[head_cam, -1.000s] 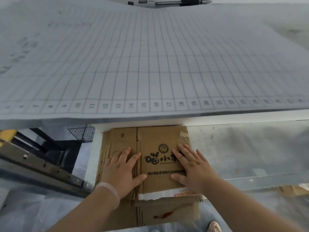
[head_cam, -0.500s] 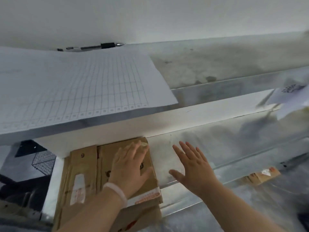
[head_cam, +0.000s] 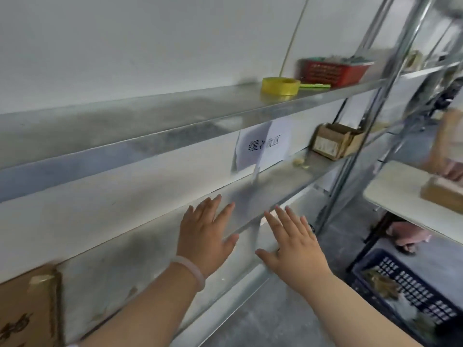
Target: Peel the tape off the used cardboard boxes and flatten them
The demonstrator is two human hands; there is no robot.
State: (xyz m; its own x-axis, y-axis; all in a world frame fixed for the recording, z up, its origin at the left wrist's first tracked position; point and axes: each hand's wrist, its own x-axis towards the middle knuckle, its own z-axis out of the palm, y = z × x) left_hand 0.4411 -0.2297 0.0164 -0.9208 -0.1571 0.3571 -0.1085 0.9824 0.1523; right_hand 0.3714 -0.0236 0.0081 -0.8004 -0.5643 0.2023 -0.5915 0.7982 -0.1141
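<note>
The flattened brown cardboard boxes (head_cam: 27,309) lie on a metal shelf at the bottom left, only their right edge in view. My left hand (head_cam: 206,236) and my right hand (head_cam: 292,246) hover side by side in front of the metal shelf (head_cam: 150,234), well to the right of that cardboard. Both hands have spread fingers and hold nothing. A pale bracelet sits on my left wrist. Farther right on the middle shelf stands a small open cardboard box (head_cam: 335,141).
A yellow tape roll (head_cam: 280,86) and a red basket (head_cam: 333,71) rest on the upper shelf. A paper sign (head_cam: 263,146) hangs from that shelf's edge. At the right are a white table (head_cam: 400,196), a dark crate (head_cam: 413,286) on the floor, and another person's hand (head_cam: 453,171).
Both hands have come off the flattened cardboard and moved right along the shelf. The view has swung right, so the gridded paper and pen are gone and the stack sits at the left edge.
</note>
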